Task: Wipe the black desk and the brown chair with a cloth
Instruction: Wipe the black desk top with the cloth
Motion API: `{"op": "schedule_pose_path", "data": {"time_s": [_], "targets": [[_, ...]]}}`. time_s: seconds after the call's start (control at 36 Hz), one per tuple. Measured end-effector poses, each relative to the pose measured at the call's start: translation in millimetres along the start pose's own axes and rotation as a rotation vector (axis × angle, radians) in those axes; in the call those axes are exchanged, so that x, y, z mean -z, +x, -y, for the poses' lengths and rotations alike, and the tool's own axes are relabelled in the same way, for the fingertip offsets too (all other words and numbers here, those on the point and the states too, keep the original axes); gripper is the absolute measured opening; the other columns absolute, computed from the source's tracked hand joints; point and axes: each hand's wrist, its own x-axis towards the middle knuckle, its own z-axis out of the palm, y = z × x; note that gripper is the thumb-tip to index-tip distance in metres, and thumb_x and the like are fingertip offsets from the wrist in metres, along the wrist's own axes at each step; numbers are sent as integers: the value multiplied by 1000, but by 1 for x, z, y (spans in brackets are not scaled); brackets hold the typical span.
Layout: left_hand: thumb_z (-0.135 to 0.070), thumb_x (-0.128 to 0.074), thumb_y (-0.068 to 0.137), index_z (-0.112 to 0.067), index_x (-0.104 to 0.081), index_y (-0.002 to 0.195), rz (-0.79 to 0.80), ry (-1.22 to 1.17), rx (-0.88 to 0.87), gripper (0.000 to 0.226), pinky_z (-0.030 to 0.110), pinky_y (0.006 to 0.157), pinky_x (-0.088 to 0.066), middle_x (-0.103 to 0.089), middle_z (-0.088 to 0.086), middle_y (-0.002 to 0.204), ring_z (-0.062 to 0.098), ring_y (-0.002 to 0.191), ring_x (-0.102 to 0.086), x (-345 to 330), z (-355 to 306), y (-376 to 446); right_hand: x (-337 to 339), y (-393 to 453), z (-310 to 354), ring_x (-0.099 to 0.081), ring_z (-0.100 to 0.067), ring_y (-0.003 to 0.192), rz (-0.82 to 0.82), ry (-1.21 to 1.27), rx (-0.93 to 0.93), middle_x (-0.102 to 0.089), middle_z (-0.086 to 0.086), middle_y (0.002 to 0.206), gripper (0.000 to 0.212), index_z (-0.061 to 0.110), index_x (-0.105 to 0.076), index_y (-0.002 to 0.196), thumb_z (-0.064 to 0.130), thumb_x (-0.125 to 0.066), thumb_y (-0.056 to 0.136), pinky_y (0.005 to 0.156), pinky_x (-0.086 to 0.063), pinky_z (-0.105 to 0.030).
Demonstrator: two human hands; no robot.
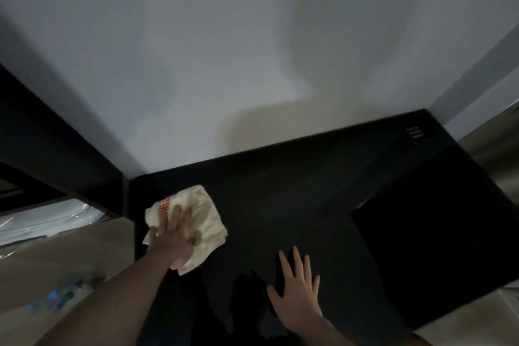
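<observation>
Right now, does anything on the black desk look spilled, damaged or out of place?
Nothing stands out. The left hand presses the crumpled cloth flat on the black desk near its left edge; the right hand rests open on the desk. No spill shows, though the picture is dim.

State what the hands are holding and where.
Neither grips anything. The left hand presses flat on the middle of the cream cloth on the black desk; the right hand rests open on the desk.

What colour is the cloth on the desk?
The crumpled cream fabric cloth has red print near one corner, seen in the head view.
</observation>
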Motion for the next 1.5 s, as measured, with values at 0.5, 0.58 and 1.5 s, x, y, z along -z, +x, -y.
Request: {"op": "schedule_pose_path", "data": {"time_s": [0.5, 0.58, 1.5], "targets": [[-60, -34, 101, -32, 7, 161, -130, -65, -65, 77, 57, 122, -17, 15, 0, 168, 35, 153, 17, -65, 68, -41, -56, -52, -13, 23, -33, 153, -56, -132, -17, 26, -1, 166, 81, 35, 11, 160, 49, -43, 102, 125, 1, -55], [-66, -35, 97, -29, 0, 162, -133, -69, -66, 82, 59, 120, -22, 9, 3, 168, 37, 153, 9, -82, 70, -48, -58, -58, -16, 23, -33, 153, -49, -116, -24, 27, 0, 166, 82, 34, 12, 160, 50, -43, 102, 125, 2, -55], [-30, -48, 102, -28, -53, 142, -122, -421, -243, 41, 29, 101, -44, -43, 0, 149, 18, 128, -50, -39, -22, -93, -22, -53, 37, 29, -32, 151, -104, 39, 63, 30, -3, 165, 88, 32, 17, 159, 53, -44, 100, 125, 6, -53]]}}
